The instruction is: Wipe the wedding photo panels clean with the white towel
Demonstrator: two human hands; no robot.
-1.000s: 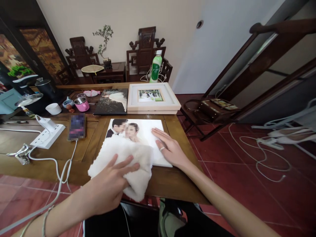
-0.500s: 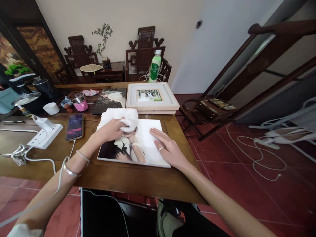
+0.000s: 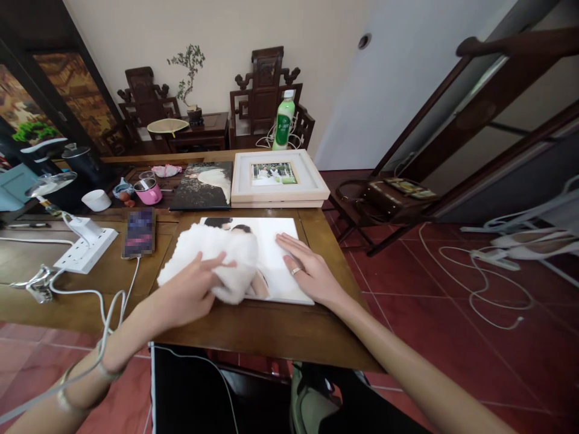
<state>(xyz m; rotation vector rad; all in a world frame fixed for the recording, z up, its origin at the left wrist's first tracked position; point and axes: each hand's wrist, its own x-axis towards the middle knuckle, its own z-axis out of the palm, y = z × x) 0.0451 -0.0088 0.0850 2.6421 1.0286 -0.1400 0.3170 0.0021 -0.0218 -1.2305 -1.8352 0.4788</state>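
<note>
A white-edged photo panel [image 3: 282, 286] lies flat near the table's front edge, with parts of two pictured heads showing at its top. Across its left half spreads a fluffy white cloth [image 3: 239, 246], which hides much of the picture and overhangs the left side. My left hand [image 3: 192, 294] grips the cloth, fingers bent into its folds. On the panel's right part rests my right hand [image 3: 313, 271], a ring on one finger, fingers stretched out flat and holding nothing.
Behind the panel are a dark photo panel [image 3: 203, 185] and a pale framed photo [image 3: 312, 184]. A green bottle [image 3: 283, 123] stands behind them. To the left are a phone [image 3: 138, 232], a power strip [image 3: 88, 256] with cables, and a pink cup [image 3: 148, 193].
My left hand and the cloth have moved down the panel toward me, uncovering the heads at the top and covering the lower left. My right hand stays in place.
</note>
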